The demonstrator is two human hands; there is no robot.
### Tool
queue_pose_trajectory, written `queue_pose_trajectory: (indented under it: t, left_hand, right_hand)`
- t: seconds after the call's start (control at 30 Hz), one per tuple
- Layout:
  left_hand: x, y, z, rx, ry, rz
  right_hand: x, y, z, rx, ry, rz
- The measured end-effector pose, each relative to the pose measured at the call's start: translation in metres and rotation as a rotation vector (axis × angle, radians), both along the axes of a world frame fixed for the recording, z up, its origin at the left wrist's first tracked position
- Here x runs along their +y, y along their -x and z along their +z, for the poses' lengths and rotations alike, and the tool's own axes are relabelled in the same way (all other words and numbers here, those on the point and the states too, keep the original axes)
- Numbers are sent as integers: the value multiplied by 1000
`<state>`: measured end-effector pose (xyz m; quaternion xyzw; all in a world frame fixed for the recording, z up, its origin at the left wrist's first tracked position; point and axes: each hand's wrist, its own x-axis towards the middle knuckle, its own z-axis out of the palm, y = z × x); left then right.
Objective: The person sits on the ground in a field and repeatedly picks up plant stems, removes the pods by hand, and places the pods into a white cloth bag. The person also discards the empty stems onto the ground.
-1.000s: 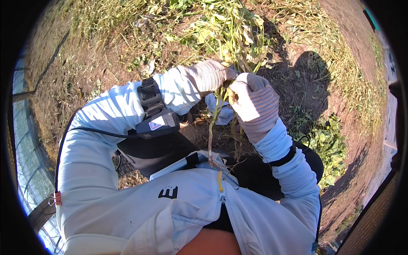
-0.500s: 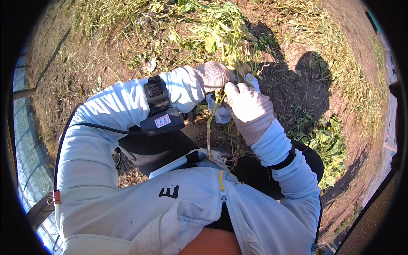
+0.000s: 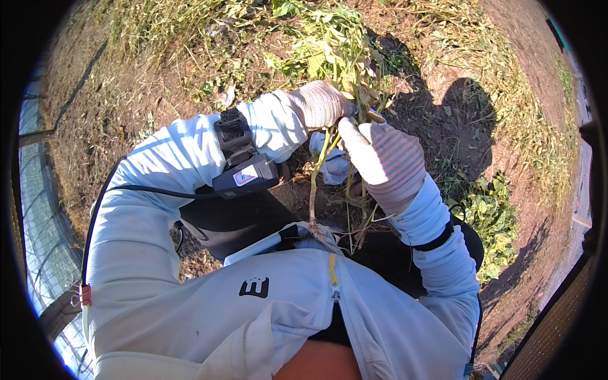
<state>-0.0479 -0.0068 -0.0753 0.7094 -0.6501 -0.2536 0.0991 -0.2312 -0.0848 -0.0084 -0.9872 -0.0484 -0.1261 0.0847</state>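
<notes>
Holding the plant lengthwise before you. Long axis, read from where your two hands meet: leafy top toward 12 o'clock, stems running down to pale roots at just past 6, close against the front of your jacket.

Your left hand, in a striped glove, sits on the 10 o'clock side of the stems, its grip closed around them just below the leaves. Fingertips hidden behind foliage.

Your right hand, gloved alike, lies at 4 o'clock from the left, thumb and fingers drawn in narrow beside the same stems. A small tan piece shows at its upper edge, perhaps a pod; cannot tell whether this grip pinches it, a stem or nothing.

Nearness: both hands at the plant, almost touching each other. Left looks the anchor; right has the freer side, toward 3 o'clock. Leaves beyond the hands, bare stem nearer you: that split at the grip seems the key relation.

Around: pale crumpled thing at 6 o'clock, behind the stems, kind unclear; green leafy heap at 4; dry cut stalks at 2, lying on soil.
</notes>
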Motion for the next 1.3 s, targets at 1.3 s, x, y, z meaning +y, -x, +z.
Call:
queue_pose_trajectory:
  t: [1.3]
  left_hand:
    - [8,-59,2,773,51,688]
  right_hand:
    - [-83,9,-113,849,-1489,-652]
